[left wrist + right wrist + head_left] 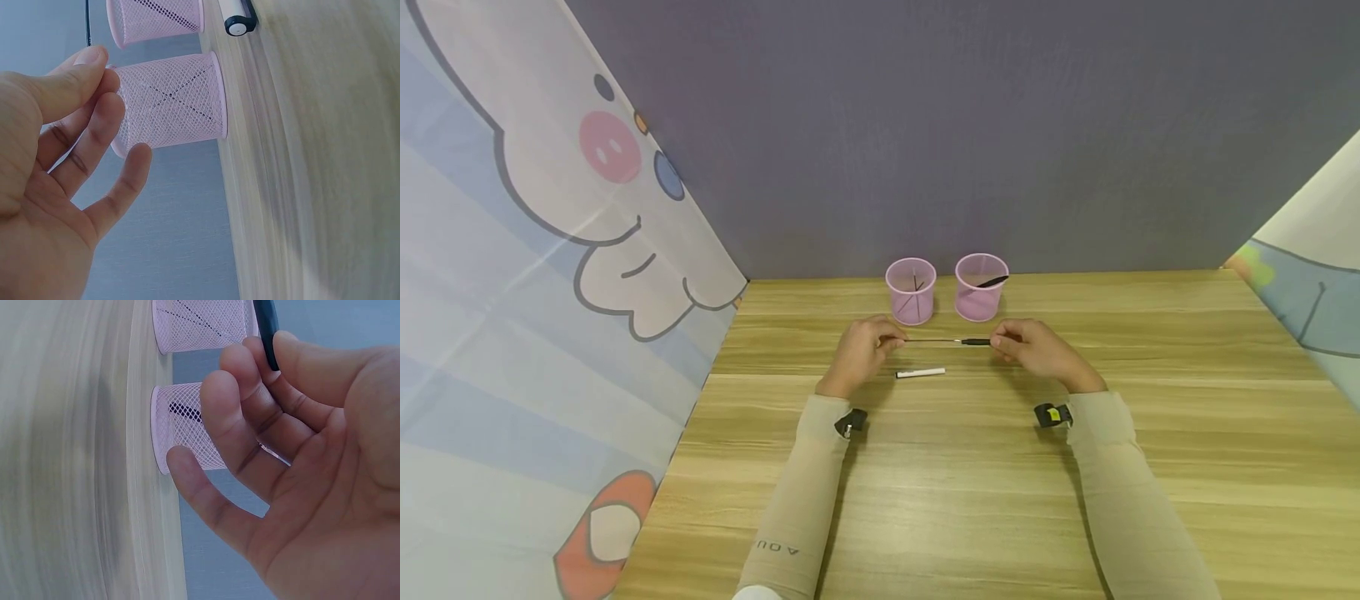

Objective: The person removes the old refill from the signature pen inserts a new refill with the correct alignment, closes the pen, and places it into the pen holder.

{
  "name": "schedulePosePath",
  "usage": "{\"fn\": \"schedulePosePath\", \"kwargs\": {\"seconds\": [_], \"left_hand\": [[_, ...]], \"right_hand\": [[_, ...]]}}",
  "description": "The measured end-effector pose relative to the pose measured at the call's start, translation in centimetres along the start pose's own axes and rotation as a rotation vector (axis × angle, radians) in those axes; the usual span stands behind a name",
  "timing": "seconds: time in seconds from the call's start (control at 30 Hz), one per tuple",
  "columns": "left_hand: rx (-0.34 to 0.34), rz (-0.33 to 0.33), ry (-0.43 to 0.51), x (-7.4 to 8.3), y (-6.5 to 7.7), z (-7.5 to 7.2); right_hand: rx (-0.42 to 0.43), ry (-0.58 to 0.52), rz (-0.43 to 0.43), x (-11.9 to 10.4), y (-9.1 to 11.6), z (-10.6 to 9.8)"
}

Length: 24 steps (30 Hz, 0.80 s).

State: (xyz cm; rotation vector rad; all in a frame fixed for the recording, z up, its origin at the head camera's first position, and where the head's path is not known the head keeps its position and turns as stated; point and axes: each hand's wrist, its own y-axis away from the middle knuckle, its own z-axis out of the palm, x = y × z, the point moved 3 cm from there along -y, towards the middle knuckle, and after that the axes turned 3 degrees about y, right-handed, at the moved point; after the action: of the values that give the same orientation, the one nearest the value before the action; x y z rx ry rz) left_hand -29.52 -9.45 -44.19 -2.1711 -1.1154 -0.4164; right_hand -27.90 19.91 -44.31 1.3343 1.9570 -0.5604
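Between my hands a thin dark rod with a thicker black handle (975,342) lies level, above the table. My left hand (859,354) pinches its thin end between thumb and forefinger. The handle end is pinched by the thumb and fingers of my right hand (1036,346); the other fingers of both hands are spread loosely in the wrist views. Below the rod, a white pen (921,373) with a black end rests on the wood. Two pink mesh cups stand just behind: the left cup (912,310) holds several thin dark sticks, the right cup (977,306) a black pen-like thing (993,282).
The wood-grain table (955,500) reaches back to a grey wall (955,133) close behind the cups. A cartoon-printed curtain (497,333) runs along the left edge, and another printed cloth (1315,292) hangs at the right.
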Motion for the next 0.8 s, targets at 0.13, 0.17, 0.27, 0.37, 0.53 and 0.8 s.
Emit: {"fn": "schedulePosePath", "kwargs": {"seconds": [0.13,0.17,0.27,0.37,0.53,0.8], "left_hand": [[-0.001,-0.012,0.001,-0.03,-0.03,-0.05],[-0.002,-0.014,0.000,-0.05,-0.05,-0.05],[-0.004,-0.015,-0.003,-0.11,-0.09,-0.06],[-0.004,-0.013,-0.008,-0.12,-0.10,-0.08],[-0.011,-0.030,-0.035,-0.20,0.08,-0.08],[-0.040,-0.083,-0.078,-0.55,0.34,0.17]], "right_hand": [[0.002,0.000,0.002,0.08,0.00,-0.07],[0.003,-0.001,0.004,0.11,-0.01,-0.09],[0.000,-0.002,0.006,0.15,0.01,-0.18],[0.000,-0.007,0.012,0.11,0.05,-0.31],[-0.005,-0.022,0.014,-0.10,0.16,-0.44],[0.002,-0.013,0.015,0.01,0.10,-0.32]]}}
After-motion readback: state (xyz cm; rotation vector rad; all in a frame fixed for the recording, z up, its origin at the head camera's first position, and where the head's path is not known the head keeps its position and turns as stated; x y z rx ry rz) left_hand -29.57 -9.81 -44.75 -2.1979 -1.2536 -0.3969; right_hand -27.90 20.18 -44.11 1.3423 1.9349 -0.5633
